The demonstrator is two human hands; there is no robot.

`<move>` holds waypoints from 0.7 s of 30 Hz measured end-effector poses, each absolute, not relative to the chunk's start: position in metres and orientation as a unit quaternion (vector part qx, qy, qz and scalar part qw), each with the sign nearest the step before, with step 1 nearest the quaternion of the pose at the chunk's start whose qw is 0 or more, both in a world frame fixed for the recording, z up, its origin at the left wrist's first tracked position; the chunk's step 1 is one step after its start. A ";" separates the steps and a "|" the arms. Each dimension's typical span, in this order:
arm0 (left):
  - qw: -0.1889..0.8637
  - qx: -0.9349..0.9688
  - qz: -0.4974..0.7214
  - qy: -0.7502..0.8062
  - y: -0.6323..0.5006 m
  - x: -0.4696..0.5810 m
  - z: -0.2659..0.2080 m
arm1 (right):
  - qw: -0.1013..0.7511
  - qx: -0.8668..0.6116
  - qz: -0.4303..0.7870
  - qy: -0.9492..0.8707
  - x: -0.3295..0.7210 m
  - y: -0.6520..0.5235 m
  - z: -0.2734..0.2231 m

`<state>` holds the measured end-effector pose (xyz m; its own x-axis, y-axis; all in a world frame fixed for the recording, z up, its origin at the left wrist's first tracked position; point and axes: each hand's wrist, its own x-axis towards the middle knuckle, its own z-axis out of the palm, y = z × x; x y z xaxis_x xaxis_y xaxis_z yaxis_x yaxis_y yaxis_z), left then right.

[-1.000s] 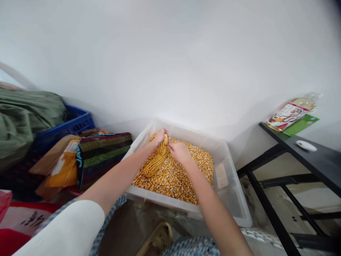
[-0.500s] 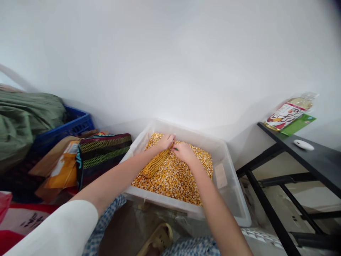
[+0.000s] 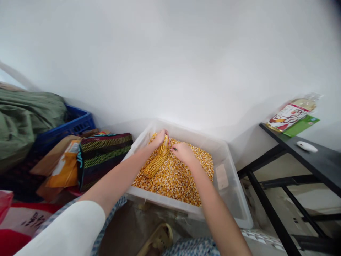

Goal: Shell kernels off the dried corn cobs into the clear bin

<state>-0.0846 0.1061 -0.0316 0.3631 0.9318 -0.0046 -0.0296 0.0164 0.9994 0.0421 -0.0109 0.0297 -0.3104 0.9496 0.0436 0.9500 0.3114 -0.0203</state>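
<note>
Head view looked down on a clear plastic bin (image 3: 234, 199) filled with loose yellow kernels (image 3: 176, 179), set on the floor against a white wall. Over the far left part of the bin, the left hand (image 3: 160, 138) was wrapped around the upper end of a corn cob (image 3: 156, 163), fingers closed on it; the cob slanted down toward the bin's left wall, its lower end resting on the kernels. The right hand (image 3: 183, 153) sat just right of the cob's upper end, fingers curled and pinched against it; something thin and dark showed at the fingertips, too small to identify.

Left of the bin lay a striped mesh bag (image 3: 102, 156), touching or nearly touching the bin's wall, with orange paper packaging (image 3: 60, 170) beyond it and a blue crate (image 3: 66, 128) farther left holding a green cloth (image 3: 23, 117). Right of the bin stood a black table (image 3: 311, 163); on it were a bottle (image 3: 291, 112) lying on its side, a green packet (image 3: 301, 125) under it, and a small white object (image 3: 307, 146). Near the bin's front edge a beige slipper (image 3: 157, 240) showed below.
</note>
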 end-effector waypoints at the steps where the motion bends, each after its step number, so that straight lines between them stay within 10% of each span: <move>1: 0.601 0.567 0.408 0.389 0.108 -0.085 -0.033 | 0.024 -0.584 -0.007 -0.811 0.041 -0.010 0.028; 21: 0.420 0.706 0.403 0.403 0.094 -0.073 -0.027 | 0.022 -0.592 -0.003 -0.805 0.036 -0.006 0.010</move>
<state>-0.0727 0.0941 -0.0273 0.3505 0.9080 0.2296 0.2309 -0.3213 0.9184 0.0364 -0.0064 0.0098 -0.2973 0.9540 0.0390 0.9543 0.2982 -0.0207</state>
